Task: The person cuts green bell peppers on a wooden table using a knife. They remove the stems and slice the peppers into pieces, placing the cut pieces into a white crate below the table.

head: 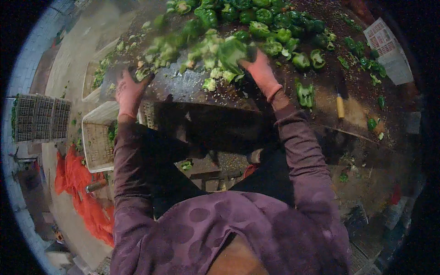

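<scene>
Green bell peppers [264, 15], some whole and some cut, lie in a heap at the back of a dark table [192, 92]. My left hand [129, 91], in a pink glove with dark fingertips, rests at the table's left edge beside pale pepper cores and scraps [161, 51]; its fingers are spread. In a matching glove, my right hand [259, 70] is at a large light-green pepper piece [232, 53]; its fingertips are partly hidden and blurred, so a grip cannot be told. Cut peppers [304, 92] and a knife with a yellow handle [340, 106] lie to its right.
White plastic crates [98, 118] with green pieces stand below the table on the left. Farther left are stacked crates [43, 118] and red netting [77, 185] on the floor. A printed carton or sheet [388, 48] lies at the far right of the table.
</scene>
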Motion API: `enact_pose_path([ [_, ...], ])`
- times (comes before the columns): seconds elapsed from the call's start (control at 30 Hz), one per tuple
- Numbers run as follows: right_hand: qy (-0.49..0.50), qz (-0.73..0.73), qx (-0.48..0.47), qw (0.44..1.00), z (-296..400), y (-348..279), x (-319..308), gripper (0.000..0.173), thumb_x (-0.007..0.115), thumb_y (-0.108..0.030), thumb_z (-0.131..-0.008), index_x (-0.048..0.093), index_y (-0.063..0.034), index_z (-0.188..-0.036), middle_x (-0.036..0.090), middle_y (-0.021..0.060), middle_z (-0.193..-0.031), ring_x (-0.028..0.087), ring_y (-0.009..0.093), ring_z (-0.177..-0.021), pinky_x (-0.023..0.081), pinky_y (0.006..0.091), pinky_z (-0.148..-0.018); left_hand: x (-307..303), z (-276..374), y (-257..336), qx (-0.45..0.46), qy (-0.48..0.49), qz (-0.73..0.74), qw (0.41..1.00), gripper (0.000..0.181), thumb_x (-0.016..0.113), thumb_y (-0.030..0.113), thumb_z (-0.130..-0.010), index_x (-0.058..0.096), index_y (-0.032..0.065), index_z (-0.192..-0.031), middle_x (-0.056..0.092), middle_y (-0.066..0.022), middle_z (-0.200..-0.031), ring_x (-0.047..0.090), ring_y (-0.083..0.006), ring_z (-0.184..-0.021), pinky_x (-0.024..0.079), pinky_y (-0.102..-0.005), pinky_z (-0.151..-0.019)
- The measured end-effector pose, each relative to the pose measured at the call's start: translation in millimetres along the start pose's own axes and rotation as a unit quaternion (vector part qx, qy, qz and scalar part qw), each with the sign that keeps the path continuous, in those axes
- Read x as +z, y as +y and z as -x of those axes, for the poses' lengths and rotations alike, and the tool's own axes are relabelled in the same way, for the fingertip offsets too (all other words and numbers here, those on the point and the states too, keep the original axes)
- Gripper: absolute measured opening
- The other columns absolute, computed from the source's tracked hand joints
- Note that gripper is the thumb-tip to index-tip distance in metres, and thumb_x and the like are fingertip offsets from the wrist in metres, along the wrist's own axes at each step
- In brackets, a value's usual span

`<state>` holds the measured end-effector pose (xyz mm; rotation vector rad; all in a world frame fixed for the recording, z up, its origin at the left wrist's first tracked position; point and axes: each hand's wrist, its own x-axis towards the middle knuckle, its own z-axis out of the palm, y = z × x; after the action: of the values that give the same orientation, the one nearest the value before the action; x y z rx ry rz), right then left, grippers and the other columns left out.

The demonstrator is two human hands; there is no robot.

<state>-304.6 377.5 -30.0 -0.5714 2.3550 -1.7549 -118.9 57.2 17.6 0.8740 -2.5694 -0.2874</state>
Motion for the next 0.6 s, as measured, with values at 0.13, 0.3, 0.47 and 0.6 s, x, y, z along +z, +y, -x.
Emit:
enact_pose_path([
  [0.13,-0.123,0.015,-0.110,0.986,1,-13,3,0.058,0.075,-0.020,-0.078,0.053,-0.0006,-0.128,0.063,0.0177,-0.122,0.059,0.030,-0.114,0.045,0.0378,-0.099,6,15,40,0.023,-0.115,0.242,0.963,0.060,0.061,0.037,-0.094,0.044,0.0070,-0.143,0.059,-0.0194,-0.129,0.056,-0.0273,-0.119,0.045,-0.0378,-0.097],
  [0.3,-0.108,0.212,-0.246,0.940,33,-49,21,0.058,0.071,-0.025,-0.080,0.053,-0.0031,-0.131,0.061,0.0203,-0.122,0.058,0.035,-0.114,0.046,0.0421,-0.100,64,81,103,0.199,-0.223,0.602,0.740,0.061,0.058,0.024,-0.095,0.032,0.0059,-0.148,0.049,-0.0107,-0.141,0.051,-0.0216,-0.124,0.037,-0.0338,-0.110],
  [0.47,-0.041,0.236,-0.206,0.949,43,-45,18,0.048,0.071,-0.027,-0.082,0.059,-0.0044,-0.123,0.061,0.0196,-0.120,0.059,0.036,-0.112,0.048,0.0444,-0.095,76,65,133,0.134,-0.335,0.685,0.633,0.033,0.045,0.019,-0.099,0.051,0.0057,-0.129,0.060,-0.0081,-0.126,0.056,-0.0224,-0.116,0.040,-0.0357,-0.107],
  [0.6,-0.213,-0.098,-0.064,0.970,36,-42,17,0.040,0.069,-0.010,-0.085,0.059,0.0015,-0.122,0.068,0.0117,-0.113,0.061,0.017,-0.104,0.047,0.0306,-0.091,116,65,107,0.175,-0.256,0.592,0.744,0.060,0.068,0.018,-0.087,0.042,0.0042,-0.140,0.057,-0.0104,-0.126,0.054,-0.0216,-0.117,0.045,-0.0365,-0.099],
])
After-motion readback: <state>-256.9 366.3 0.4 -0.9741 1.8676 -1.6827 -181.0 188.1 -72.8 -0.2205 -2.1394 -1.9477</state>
